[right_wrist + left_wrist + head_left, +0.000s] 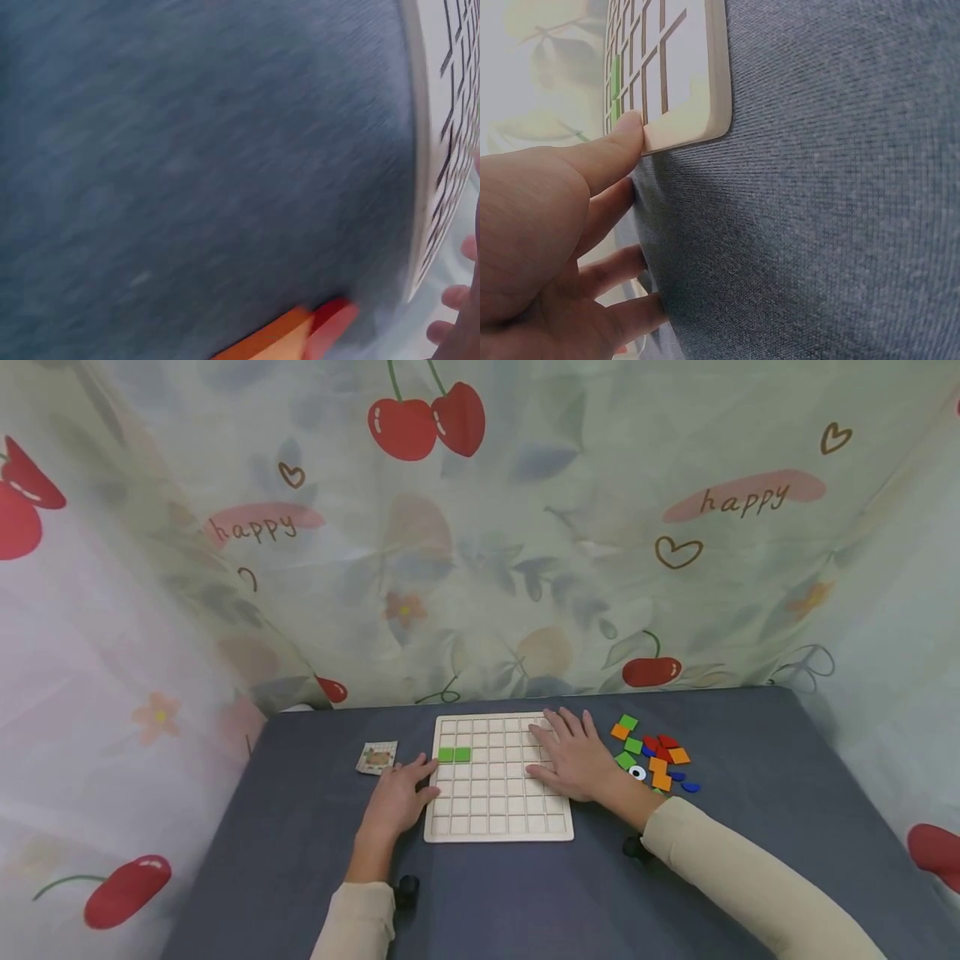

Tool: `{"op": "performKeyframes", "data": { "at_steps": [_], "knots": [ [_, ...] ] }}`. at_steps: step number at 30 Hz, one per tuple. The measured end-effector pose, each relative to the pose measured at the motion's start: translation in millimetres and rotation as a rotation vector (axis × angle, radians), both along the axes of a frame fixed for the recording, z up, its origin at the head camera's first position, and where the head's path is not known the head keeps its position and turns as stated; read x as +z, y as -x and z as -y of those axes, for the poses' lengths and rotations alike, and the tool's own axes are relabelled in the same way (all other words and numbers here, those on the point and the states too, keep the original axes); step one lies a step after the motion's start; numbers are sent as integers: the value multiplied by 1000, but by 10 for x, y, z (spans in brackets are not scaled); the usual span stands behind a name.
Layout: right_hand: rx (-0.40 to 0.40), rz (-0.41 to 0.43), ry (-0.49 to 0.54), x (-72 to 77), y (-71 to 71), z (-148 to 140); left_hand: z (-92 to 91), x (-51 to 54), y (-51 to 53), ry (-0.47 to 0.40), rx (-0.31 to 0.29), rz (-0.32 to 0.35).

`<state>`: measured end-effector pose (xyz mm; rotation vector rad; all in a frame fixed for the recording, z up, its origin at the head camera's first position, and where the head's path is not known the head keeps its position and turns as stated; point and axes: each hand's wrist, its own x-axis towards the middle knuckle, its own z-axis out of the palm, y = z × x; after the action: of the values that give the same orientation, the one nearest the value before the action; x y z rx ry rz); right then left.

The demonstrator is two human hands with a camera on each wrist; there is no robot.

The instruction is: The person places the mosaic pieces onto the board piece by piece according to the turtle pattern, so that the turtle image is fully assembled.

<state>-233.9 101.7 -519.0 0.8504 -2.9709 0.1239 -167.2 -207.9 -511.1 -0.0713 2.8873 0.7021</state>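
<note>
Head view has the pale wooden grid board (pixel 480 806) flat on the dark tabletop (pixel 300 860) between the hands, two green square tiles (pixel 462 755) side by side near its left edge; the left hand's (pixel 397 795) grip is loose and holds nothing, thumb at the board's rim, while the right hand's (pixel 577 762) grip is spread wide over the upper right squares, pressing or hovering, I cannot tell. An uneven push could skew the board and jolt those tiles, and a low sweep of the right hand could scatter the loose coloured pieces (pixel 658 766) nearby.
</note>
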Motion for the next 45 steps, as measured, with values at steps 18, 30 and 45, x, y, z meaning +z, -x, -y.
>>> {"op": "performKeyframes", "data": {
  "at_steps": [18,30,45],
  "knots": [
    [-99,-12,4,-116,27,-620,8,-5,0,-22,-4,-8],
    [-143,10,46,-150,94,-1008,5,6,-10,-21,-1,1],
    [-219,60,73,-135,212,-1122,5,30,-23,-17,-13,-8]
  ]
}}
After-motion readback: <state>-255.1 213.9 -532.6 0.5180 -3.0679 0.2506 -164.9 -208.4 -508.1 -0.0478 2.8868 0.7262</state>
